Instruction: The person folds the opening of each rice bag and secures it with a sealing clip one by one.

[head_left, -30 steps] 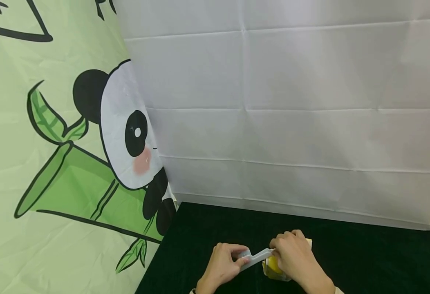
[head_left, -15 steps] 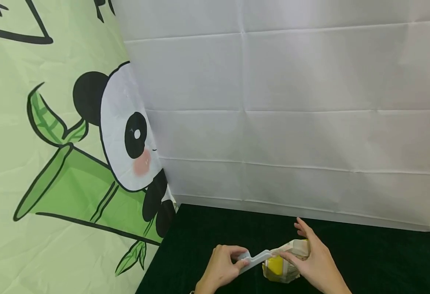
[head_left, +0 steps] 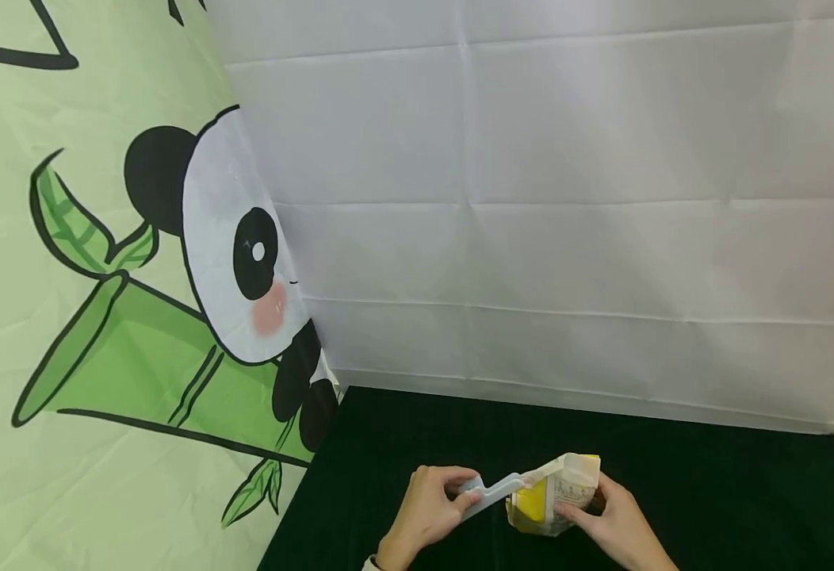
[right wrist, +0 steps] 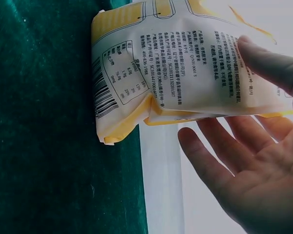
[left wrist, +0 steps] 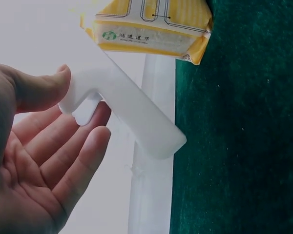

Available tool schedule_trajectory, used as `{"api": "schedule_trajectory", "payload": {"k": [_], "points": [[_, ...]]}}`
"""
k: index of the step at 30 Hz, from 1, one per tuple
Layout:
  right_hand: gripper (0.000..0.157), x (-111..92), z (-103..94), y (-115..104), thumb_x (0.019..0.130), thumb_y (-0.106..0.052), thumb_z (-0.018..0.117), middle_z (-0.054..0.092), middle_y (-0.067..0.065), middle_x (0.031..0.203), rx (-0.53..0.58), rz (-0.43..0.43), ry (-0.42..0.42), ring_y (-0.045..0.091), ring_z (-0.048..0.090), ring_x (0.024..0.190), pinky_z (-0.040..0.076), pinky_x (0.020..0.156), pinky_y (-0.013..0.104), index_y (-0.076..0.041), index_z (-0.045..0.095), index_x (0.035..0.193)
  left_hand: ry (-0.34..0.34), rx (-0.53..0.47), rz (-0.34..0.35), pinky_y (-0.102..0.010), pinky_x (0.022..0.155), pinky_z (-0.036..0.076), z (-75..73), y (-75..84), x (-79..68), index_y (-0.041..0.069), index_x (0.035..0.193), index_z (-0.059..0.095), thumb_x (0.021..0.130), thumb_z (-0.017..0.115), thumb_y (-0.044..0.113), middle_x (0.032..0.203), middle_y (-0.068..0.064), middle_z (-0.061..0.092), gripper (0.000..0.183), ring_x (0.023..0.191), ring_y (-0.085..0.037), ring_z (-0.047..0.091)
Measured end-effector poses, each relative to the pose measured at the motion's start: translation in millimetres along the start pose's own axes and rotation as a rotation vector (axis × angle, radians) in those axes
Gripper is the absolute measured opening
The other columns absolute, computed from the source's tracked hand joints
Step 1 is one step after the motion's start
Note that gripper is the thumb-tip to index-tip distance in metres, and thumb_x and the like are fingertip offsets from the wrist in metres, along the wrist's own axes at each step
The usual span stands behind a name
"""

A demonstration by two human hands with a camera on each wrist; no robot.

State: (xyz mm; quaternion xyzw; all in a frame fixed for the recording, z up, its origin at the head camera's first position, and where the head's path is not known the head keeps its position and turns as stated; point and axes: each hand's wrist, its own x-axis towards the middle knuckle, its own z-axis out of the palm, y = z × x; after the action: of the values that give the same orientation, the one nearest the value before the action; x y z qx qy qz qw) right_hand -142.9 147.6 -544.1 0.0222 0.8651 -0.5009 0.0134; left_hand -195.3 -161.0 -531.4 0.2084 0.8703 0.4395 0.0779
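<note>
My left hand point(head_left: 426, 511) pinches a white plastic bag clip point(head_left: 497, 493) by its hooked end, between thumb and fingers. The clip's far end overlaps the top left of a yellow and white food bag point(head_left: 575, 485) in the head view. Small printed lettering and a barcode cover the side of the bag seen in the right wrist view. My right hand point(head_left: 620, 523) holds that bag from the right, thumb point(right wrist: 268, 61) across its printed face and fingers curved along the other side. In the left wrist view, the clip point(left wrist: 136, 114) slants below the bag point(left wrist: 146, 39).
A dark green cloth point(head_left: 731, 500) covers the table under both hands. White creased fabric point(head_left: 567, 238) hangs behind it, and a green sheet with a panda print point(head_left: 160, 333) hangs on the left.
My right hand has come away from the clip's far end, swung out with fingers spread, and now grips the bag's right side. The bag shows more; my left hand keeps its hold.
</note>
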Motion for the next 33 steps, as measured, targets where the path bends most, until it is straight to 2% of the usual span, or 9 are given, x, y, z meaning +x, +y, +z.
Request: {"api": "schedule_trajectory", "payload": {"k": [5,14,22,26,33], "points": [[0.055,-0.3,1.6,-1.1,0.088,-0.029,0.089,0.074,0.005,0.121,-0.016,-0.013,0.011,0.014,0.071,0.102,0.058,0.082,0.028,-0.005,0.063,0.131,0.020,0.010,0.017,-0.027,0.078,0.061,2.6,2.4,-0.1,0.016,0.121,0.080,0.098,0.078,0.029,0.109,0.005,0.081,0.026,0.092,-0.002,0.071],[0.053,0.2,5.3,-2.3,0.088,-0.029,0.088,0.074,0.007,0.119,-0.048,-0.012,0.051,0.016,0.072,0.100,0.061,0.082,0.033,-0.004,0.063,0.128,0.092,0.047,0.025,-0.023,0.075,0.057,10.6,9.5,1.1,0.016,0.118,0.081,0.098,0.077,0.028,0.105,0.005,0.081,0.023,0.086,0.002,0.068],[0.053,-1.1,3.8,-1.0,0.089,-0.031,0.088,0.074,0.006,0.118,-0.069,0.020,0.050,0.014,0.069,0.097,0.059,0.082,0.033,-0.005,0.064,0.128,0.085,0.021,0.038,-0.020,0.070,0.054,13.2,15.0,4.6,0.017,0.118,0.081,0.099,0.077,0.028,0.103,0.006,0.080,0.022,0.079,0.003,0.063],[0.051,-1.1,2.8,-0.8,0.089,-0.030,0.088,0.074,0.006,0.117,-0.072,0.010,0.049,0.014,0.070,0.097,0.059,0.081,0.032,-0.006,0.064,0.128,0.090,0.010,0.045,-0.020,0.070,0.054,13.6,18.4,7.3,0.021,0.117,0.082,0.099,0.078,0.027,0.103,0.007,0.080,0.020,0.079,0.003,0.063],[0.051,-2.5,3.4,-0.6,0.090,-0.031,0.087,0.074,0.006,0.117,-0.079,0.004,0.044,0.014,0.069,0.096,0.059,0.079,0.030,-0.005,0.063,0.128,0.099,-0.007,0.056,-0.020,0.070,0.055,16.7,22.4,10.2,0.020,0.116,0.082,0.098,0.078,0.027,0.104,0.006,0.081,0.020,0.081,0.003,0.064]]}}
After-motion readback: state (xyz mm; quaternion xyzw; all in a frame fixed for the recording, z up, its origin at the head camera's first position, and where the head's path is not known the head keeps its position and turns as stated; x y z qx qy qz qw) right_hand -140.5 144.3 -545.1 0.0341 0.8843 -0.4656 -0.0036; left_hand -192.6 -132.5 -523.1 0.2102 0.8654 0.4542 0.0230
